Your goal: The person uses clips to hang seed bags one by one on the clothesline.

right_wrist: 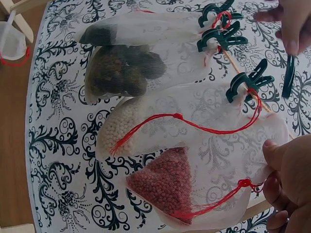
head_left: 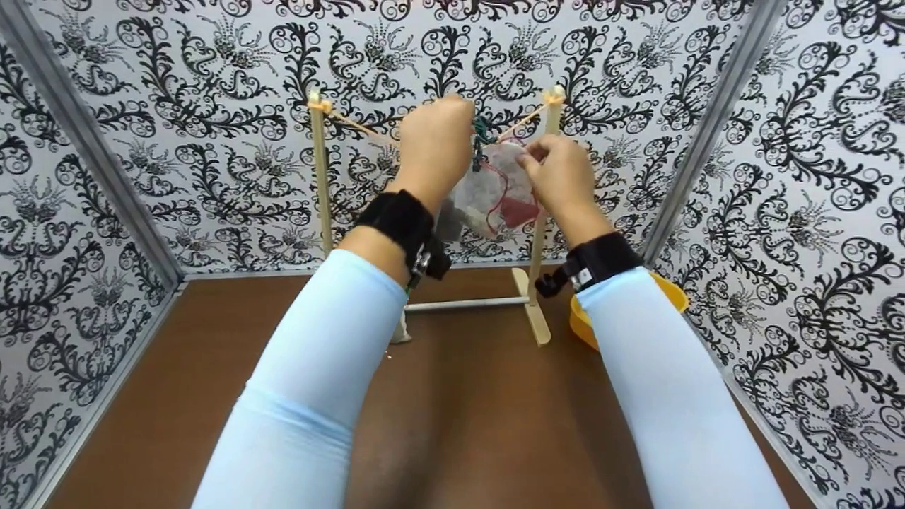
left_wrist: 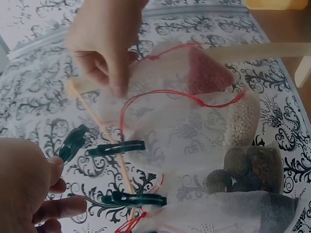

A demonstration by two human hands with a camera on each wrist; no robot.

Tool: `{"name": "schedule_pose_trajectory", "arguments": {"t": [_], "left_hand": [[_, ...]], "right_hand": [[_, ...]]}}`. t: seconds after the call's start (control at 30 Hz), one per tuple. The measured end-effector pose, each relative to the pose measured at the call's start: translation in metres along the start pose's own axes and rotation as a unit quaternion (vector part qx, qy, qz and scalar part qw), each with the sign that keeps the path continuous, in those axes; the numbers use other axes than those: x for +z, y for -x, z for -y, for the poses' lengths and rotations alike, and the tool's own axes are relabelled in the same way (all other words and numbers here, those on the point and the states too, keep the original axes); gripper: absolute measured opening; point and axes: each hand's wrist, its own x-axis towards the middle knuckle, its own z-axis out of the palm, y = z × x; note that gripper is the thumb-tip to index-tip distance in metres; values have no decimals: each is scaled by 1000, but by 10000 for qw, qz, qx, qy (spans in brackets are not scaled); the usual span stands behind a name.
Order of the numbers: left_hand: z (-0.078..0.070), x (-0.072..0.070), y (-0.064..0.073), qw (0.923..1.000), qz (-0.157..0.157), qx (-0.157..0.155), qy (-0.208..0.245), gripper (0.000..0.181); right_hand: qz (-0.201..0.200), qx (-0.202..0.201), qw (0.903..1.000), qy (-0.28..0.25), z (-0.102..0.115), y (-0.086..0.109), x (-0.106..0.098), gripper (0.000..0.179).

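Observation:
My left hand (head_left: pixel 437 145) pinches a loose dark green spring clip (left_wrist: pixel 73 143) between thumb and fingers, beside the string (right_wrist: pixel 233 65). My right hand (head_left: pixel 562 173) pinches the top edge of a sheer white drawstring bag (right_wrist: pixel 218 179) with reddish grains in its bottom, up against the string. No clip shows on that bag. Beside it hangs a bag of white grains (right_wrist: pixel 119 126), held to the string by a green clip (right_wrist: pixel 250 82). Further along hang a bag of dark round lumps (right_wrist: pixel 126 73) and one with dark grey contents (right_wrist: pixel 99 34), at two more clips.
The string runs between two wooden posts (head_left: pixel 320 177), joined low by a white rod (head_left: pixel 466 304). A yellow basin (head_left: pixel 583 326) stands right of the frame on the brown table (head_left: pixel 495 424). A whitish bag (head_left: pixel 401 332) lies behind my left forearm. Patterned walls enclose the table.

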Motion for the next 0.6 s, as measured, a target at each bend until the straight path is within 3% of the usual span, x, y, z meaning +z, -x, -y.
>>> {"name": "schedule_pose_trajectory", "arguments": {"t": [0.17, 0.3, 0.43, 0.6], "left_hand": [[-4, 11, -8, 9996, -52, -104, -238, 31], [-6, 19, -8, 9992, 0, -126, -377, 35], [-8, 24, -7, 9986, 190, 21, -489, 30], [-8, 27, -7, 9957, 701, 145, -590, 26]], "right_hand": [[-116, -72, 9999, -45, 2, -2, 5, 20], [-356, -355, 9987, -84, 4, -2, 9, 18], [-387, -439, 9982, -116, 4, -3, 8, 18], [-114, -181, 9994, -288, 5, -2, 5, 17]]}}
